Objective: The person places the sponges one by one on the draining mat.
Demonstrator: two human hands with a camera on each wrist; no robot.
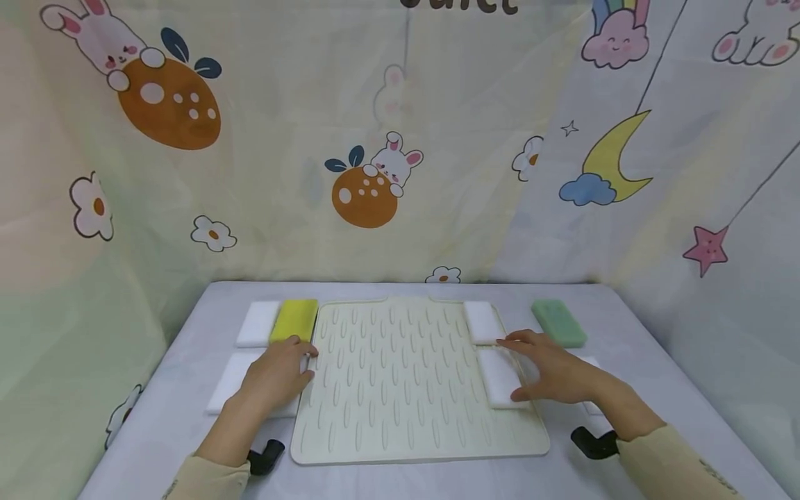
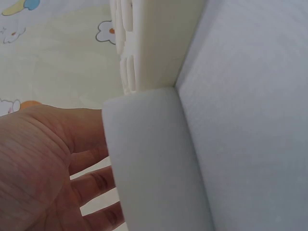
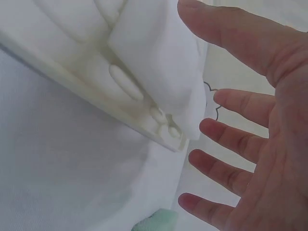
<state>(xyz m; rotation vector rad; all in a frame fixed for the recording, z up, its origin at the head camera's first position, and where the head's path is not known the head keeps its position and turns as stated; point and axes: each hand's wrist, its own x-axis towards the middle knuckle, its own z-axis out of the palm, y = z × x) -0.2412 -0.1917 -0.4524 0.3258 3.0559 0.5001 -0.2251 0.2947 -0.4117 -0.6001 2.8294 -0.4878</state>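
A cream ridged mat (image 1: 400,389) lies on the table between the hands. Over its right side two white sponge-like blocks (image 1: 483,321) sit in a line. My right hand (image 1: 556,368) hovers at the nearer white block (image 1: 498,375), thumb and fingers spread apart; the right wrist view shows those fingers straight and holding nothing. By the mat's left edge, my left hand (image 1: 275,375) is over another white block (image 1: 228,378), partly hiding it. Its fingers are loosely bent, beside the block (image 2: 149,159) in the left wrist view; contact there is unclear.
A yellow sponge (image 1: 294,319) and a white block (image 1: 257,323) lie at the back left. At the back right is a green sponge (image 1: 559,322). The right forearm partly covers another white piece (image 1: 592,408). A printed curtain (image 1: 281,187) stands behind the table.
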